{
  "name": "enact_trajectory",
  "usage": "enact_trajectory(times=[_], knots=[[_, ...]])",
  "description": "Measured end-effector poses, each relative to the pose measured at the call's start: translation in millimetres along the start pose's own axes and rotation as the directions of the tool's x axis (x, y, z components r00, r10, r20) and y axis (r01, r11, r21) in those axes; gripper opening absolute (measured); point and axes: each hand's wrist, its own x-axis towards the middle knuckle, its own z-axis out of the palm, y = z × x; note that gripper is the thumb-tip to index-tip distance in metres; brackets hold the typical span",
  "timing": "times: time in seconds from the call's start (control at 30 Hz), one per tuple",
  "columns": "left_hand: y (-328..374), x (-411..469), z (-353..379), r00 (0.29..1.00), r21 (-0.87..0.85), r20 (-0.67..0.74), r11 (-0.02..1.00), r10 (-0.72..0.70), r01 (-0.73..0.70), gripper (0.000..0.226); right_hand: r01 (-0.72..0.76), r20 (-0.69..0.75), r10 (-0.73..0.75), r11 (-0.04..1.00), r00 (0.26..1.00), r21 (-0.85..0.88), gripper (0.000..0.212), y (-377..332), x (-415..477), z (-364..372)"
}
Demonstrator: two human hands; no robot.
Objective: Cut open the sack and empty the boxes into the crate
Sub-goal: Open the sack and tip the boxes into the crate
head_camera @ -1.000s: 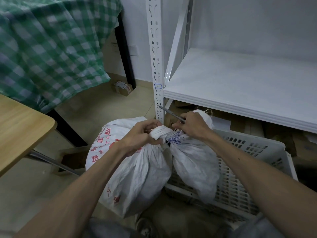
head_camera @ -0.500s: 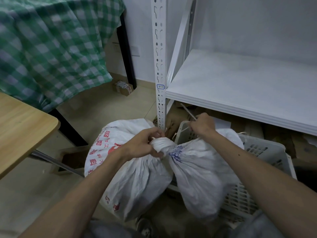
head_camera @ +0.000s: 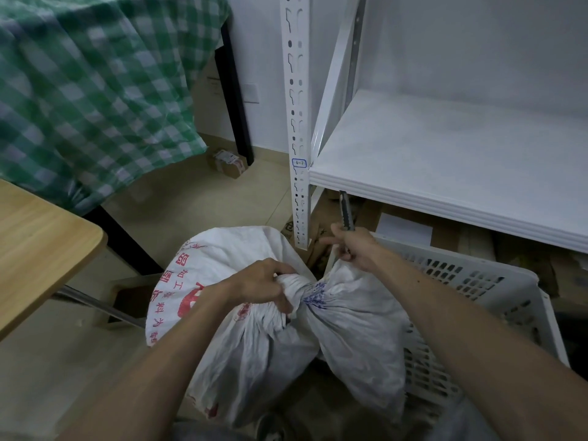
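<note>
Since half a second ago my right hand (head_camera: 356, 246) has lifted a little and turned, so the box cutter (head_camera: 346, 214) it grips now stands nearly upright, its tip up near the front lip of the white shelf (head_camera: 445, 160); before, it leaned off to the left. That hand's fingers curl round the cutter's handle, with the thumb stuck out to the left, and they seem also to pinch a bit of the sack's top, though I cannot tell for sure. My left hand (head_camera: 264, 288) has stayed clamped on the twisted neck of the white woven sack (head_camera: 241, 351), fingers curled tight round the bunched cloth. I see the sack resting on the floor at near centre, pinched into two bulges: the left one with red print, the right one draped over the near-left corner of the white slotted crate (head_camera: 496, 300). That crate sits right of the sack, under the shelf, with cardboard boxes (head_camera: 413, 227) behind it. Farther left I see the slotted shelf upright (head_camera: 297, 122), a small taped parcel (head_camera: 227, 162) on the floor, a green checked cloth (head_camera: 89, 90) and a wooden tabletop (head_camera: 35, 243)
</note>
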Motion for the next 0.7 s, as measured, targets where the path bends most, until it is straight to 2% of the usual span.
enact_trajectory(times=[0.07, 0.13, 0.27, 0.33, 0.47, 0.53, 0.63, 0.7], knots=[[3.7, 1.0, 2.2, 1.0, 0.019, -0.005, 1.0, 0.01, -0.01, 0.056, 0.034, -0.004, -0.034, 0.998, 0.999, -0.044, 0.018, -0.1, 1.3, -14.5], [10.4, 2.8, 6.8, 1.0, 0.04, -0.009, 0.999, 0.022, -0.022, 0.056, 0.066, -0.084, -0.071, 0.996, 0.994, -0.067, 0.02, -2.2, 1.5, -35.3], [27.5, 10.7, 20.3, 1.0, 0.056, 0.026, 0.998, 0.003, -0.004, 0.062, 0.033, -0.125, -0.039, 0.998, 0.991, -0.044, 0.02, -1.0, -11.2, -76.5], [38.2, 15.4, 24.8, 1.0, 0.005, -0.017, 1.0, 0.015, -0.015, 0.06, 0.02, -0.097, -0.024, 0.999, 0.995, -0.036, 0.024, 1.1, -23.2, -90.8], [56.1, 25.9, 35.6, 0.991, -0.206, -0.135, 0.978, -0.002, -0.026, 0.046, 0.046, -0.09, -0.046, 0.999, 0.995, -0.005, 0.038, 4.1, -46.6, -113.9], [61.2, 31.7, 42.3, 0.97, -0.313, -0.239, 0.95, -0.052, -0.026, 0.053, 0.085, -0.126, -0.103, 0.986, 0.987, -0.141, 0.043, 8.2, -58.3, -127.6], [77.4, 37.2, 55.6, 0.912, -0.422, -0.394, 0.904, -0.113, -0.071, 0.052, 0.092, -0.151, -0.172, 0.897, 0.974, -0.432, 0.044, 20.6, -78.2, -152.6], [91.0, 41.3, 63.7, 0.889, -0.429, -0.44, 0.899, -0.124, -0.087, 0.052, 0.092, -0.148, -0.179, 0.88, 0.973, -0.465, 0.04, 32.2, -94.4, -169.6]])
